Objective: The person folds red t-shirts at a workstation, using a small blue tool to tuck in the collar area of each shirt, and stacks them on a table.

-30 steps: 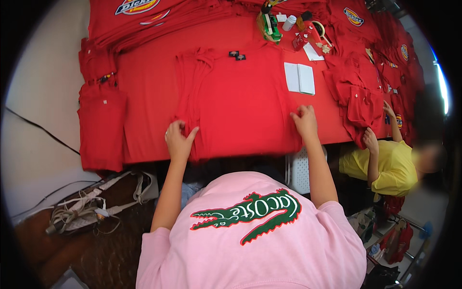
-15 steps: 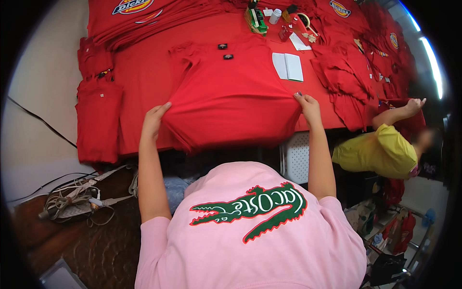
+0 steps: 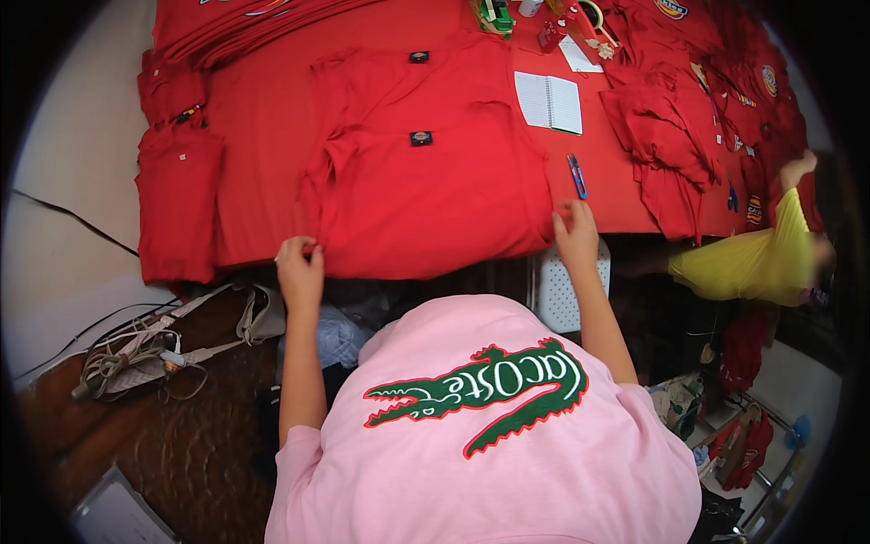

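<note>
A red shirt (image 3: pixel 435 199) lies on the table in front of me, a dark label (image 3: pixel 420 139) at its neckline. Beneath it, farther back, another red shirt (image 3: pixel 426 86) shows its neckline and its own label. My left hand (image 3: pixel 299 267) is at the near left corner of the top shirt, thumb and fingers apart. At the near right corner is my right hand (image 3: pixel 577 238), fingers spread, the tips close to the cloth; whether they touch it I cannot tell. Blue thread snips (image 3: pixel 577 176) lie just beyond my right hand.
An open notebook (image 3: pixel 548 102) lies right of the shirts. Folded red garments (image 3: pixel 178 204) sit at the left edge, and more red clothing (image 3: pixel 657 136) is heaped to the right. A white perforated stool (image 3: pixel 560 295) stands under the table edge. A person in a yellow top (image 3: pixel 748 263) is at right.
The top shirt, stretched between my two hands before, now rests with its neckline nearer me. Both hands have loosened. The snips, mostly covered earlier, are in plain sight. The other person has shifted.
</note>
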{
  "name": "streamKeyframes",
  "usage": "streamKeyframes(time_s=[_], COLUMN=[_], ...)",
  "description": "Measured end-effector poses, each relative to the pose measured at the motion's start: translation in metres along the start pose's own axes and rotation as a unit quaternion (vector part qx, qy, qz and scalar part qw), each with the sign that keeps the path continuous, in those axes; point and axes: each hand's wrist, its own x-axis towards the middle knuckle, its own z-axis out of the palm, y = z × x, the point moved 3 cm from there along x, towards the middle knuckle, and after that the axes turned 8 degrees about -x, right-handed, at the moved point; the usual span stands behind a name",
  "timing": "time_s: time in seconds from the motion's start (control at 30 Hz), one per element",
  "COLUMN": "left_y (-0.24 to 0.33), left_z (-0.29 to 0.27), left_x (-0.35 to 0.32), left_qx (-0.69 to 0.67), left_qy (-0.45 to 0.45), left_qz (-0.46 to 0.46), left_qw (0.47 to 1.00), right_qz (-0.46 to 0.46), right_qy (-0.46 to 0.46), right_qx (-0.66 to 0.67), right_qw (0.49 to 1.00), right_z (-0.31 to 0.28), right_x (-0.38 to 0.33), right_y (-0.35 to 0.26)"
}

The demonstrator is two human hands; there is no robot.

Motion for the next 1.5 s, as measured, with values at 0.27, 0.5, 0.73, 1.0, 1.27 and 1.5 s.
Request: streamKeyframes(time_s=[0.27, 0.5, 0.73, 1.0, 1.27, 1.5], left_y=[0.096, 0.012, 0.014, 0.052, 0.038, 0.050], left_z=[0.126, 0.106, 0.097, 0.081, 0.037, 0.041], left_x=[0.026, 0.128, 0.189, 0.205, 0.100, 0.029], left_qx=[-0.006, 0.125, 0.123, 0.066, -0.056, -0.030], left_qy=[-0.222, -0.100, -0.142, -0.036, -0.116, -0.069], left_qz=[0.247, 0.165, 0.136, 0.233, 0.223, 0.167], left_qw=[0.943, 0.973, 0.973, 0.970, 0.966, 0.983], right_qz=[-0.359, -0.291, -0.268, -0.189, -0.202, -0.026], right_qy=[-0.104, -0.032, -0.010, 0.084, -0.022, 0.107], right_qx=[0.016, -0.093, -0.057, -0.016, 0.090, -0.013], right_qw=[0.927, 0.952, 0.962, 0.978, 0.975, 0.994], right_z=[0.084, 0.112, 0.088, 0.054, 0.007, 0.014], right_x=[0.021, 0.104, 0.196, 0.201, 0.086, 0.071], right_y=[-0.140, -0.126, -0.104, -0.094, -0.050, 0.027])
